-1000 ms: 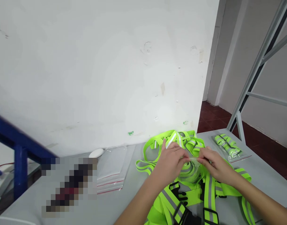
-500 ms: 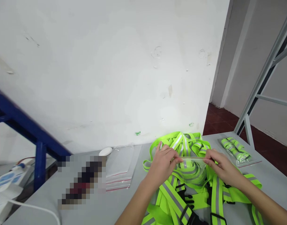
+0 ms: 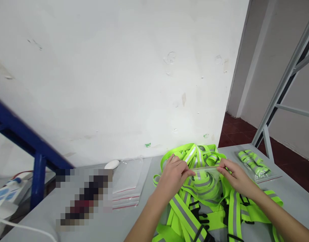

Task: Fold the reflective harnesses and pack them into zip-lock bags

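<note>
Between my hands hangs a clear zip bag [image 3: 207, 183] with its top edge stretched level; coiled neon strap shows in or behind it, I cannot tell which. My left hand [image 3: 176, 171] pinches the bag's left top corner between thumb and fingers. At the right top corner, my right hand [image 3: 235, 173] pinches it the same way. Beneath and behind lies a heap of neon green reflective straps [image 3: 189, 153] with grey stripes. Black buckles [image 3: 201, 215] are scattered among the nearer straps.
A filled bag of neon straps [image 3: 254, 163] lies at the table's right. Flat zip bags [image 3: 129, 181] with red seals lie left of the heap, beside a white oval object [image 3: 112, 164] and a pixelated item. A white power strip [image 3: 8, 198] and blue frame [image 3: 38, 168] stand far left.
The bag's top edge has risen slightly and its right corner has shifted a little to the left with my right hand. The view has tilted slightly.
</note>
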The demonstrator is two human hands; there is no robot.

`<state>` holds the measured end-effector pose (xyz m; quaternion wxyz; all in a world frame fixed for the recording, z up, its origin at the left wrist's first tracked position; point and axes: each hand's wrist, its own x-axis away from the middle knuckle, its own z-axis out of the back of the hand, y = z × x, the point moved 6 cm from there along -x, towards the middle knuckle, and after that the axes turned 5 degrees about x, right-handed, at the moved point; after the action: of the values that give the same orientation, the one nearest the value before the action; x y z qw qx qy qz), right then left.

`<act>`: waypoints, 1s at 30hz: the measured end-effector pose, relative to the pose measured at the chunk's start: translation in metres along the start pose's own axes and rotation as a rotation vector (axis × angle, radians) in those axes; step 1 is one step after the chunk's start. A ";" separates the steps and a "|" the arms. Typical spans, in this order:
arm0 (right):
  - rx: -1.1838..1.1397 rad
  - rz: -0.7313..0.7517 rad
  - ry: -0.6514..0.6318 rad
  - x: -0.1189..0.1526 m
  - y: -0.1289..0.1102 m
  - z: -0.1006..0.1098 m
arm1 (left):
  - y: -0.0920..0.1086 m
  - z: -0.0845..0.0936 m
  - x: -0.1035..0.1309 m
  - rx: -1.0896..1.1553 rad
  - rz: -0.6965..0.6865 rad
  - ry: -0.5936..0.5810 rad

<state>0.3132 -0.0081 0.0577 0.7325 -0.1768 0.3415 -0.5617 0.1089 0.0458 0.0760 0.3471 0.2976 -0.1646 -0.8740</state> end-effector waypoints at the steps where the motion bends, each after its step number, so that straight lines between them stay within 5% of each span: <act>1: -0.013 -0.006 0.000 -0.002 0.002 0.000 | -0.002 0.000 0.001 0.004 0.017 0.003; 8: -0.208 -0.029 0.022 -0.004 0.009 0.013 | -0.026 -0.022 0.018 0.354 0.332 -0.037; 12: -0.226 0.026 0.121 -0.001 0.000 0.030 | 0.000 -0.050 0.003 0.753 0.300 -0.148; 15: -0.215 0.027 0.245 0.002 0.002 0.058 | 0.026 -0.063 -0.023 0.874 0.233 -0.100; 19: -0.249 -0.036 0.360 0.018 0.033 0.102 | 0.059 -0.076 -0.075 0.684 0.013 0.018; 22: -0.285 -0.140 0.337 0.041 0.077 0.114 | 0.084 -0.104 -0.113 0.449 -0.264 0.003; 26: -0.017 -0.315 0.289 0.085 0.125 0.101 | 0.087 -0.162 -0.144 0.150 -0.411 -0.208; 30: 0.380 -0.313 0.158 0.114 0.128 0.070 | 0.061 -0.197 -0.141 0.074 -0.395 -0.363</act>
<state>0.4680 -0.0848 -0.0094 0.6279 -0.0425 0.2546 -0.7343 0.3468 0.0859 0.0115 0.1236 0.1748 -0.1948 -0.9572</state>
